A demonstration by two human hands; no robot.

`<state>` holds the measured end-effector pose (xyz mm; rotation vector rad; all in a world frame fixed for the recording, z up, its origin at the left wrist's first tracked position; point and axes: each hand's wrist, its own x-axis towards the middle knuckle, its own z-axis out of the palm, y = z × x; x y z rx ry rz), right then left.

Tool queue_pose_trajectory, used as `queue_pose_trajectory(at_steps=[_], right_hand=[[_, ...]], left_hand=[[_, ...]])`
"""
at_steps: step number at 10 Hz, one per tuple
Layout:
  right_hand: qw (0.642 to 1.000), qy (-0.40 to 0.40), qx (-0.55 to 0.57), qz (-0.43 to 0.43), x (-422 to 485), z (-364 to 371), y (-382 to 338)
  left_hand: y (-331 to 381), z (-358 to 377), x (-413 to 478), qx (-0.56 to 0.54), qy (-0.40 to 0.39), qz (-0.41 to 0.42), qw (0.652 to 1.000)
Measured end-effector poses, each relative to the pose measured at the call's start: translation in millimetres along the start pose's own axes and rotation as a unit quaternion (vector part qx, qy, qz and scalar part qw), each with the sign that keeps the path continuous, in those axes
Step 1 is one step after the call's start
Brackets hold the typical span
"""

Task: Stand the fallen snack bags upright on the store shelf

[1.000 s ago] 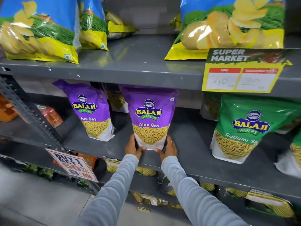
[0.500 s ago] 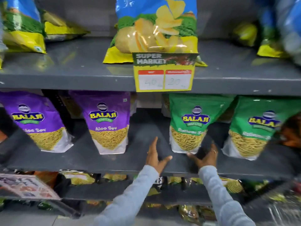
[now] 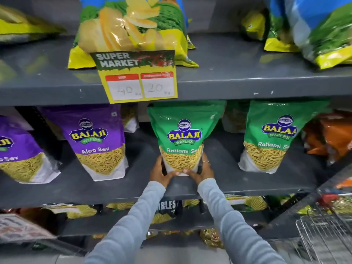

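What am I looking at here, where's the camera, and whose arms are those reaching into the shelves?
There is no machine: a person wears one camera on their head, looking forward and down, so the arms in grey sleeves are their own. The left hand and right hand clasp the base of a green Ratlami Sev bag standing on the middle shelf. Beside it stand purple Aloo Sev bags and another green bag. Above, chip bags sit behind a price tag.
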<state>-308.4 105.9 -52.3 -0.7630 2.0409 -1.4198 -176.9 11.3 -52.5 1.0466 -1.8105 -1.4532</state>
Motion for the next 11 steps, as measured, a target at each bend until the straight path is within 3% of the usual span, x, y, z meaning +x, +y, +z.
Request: queue_pose_trajectory(at_steps=[1, 2, 3, 4, 5, 8, 10, 11], right_hand=[[0.998, 0.027, 0.014, -0.047, -4.6, -14.0, 7.5], [0.973, 0.218, -0.012, -0.071, -16.8, -56.6, 18.5], [0.924, 0.382, -0.021, -0.024, -22.4, -96.5, 26.9], [0.894, 0.439, -0.093, -0.009, -8.0, -125.1, 32.7], [0.926, 0.372, -0.054, 0.028, 11.7, -146.6, 33.9], [0.93, 0.367, -0.023, 0.015, 19.2, -161.7, 42.7], [0.945, 0.32, -0.055, 0.037, 4.6, -159.3, 30.2], [0.924, 0.378, -0.056, 0.02, -19.1, -150.3, 24.5]], left_hand=[[1.6, 4.4, 0.0, 0.002, 0.003, -0.002, 1.0], [1.3, 6.7, -0.6, 0.005, 0.008, 0.0, 1.0], [-0.4, 7.8, 0.1, 0.014, 0.007, 0.0, 1.0], [-3.0, 8.9, 0.6, 0.017, 0.009, -0.002, 1.0], [-3.8, 8.4, 0.5, 0.022, 0.01, -0.004, 1.0], [-2.3, 4.5, 1.1, 0.031, 0.002, -0.026, 0.999], [4.9, -1.6, -4.2, 0.038, -0.029, -0.041, 0.998], [6.0, -2.0, -23.4, 0.01, -0.034, -0.015, 0.999]])
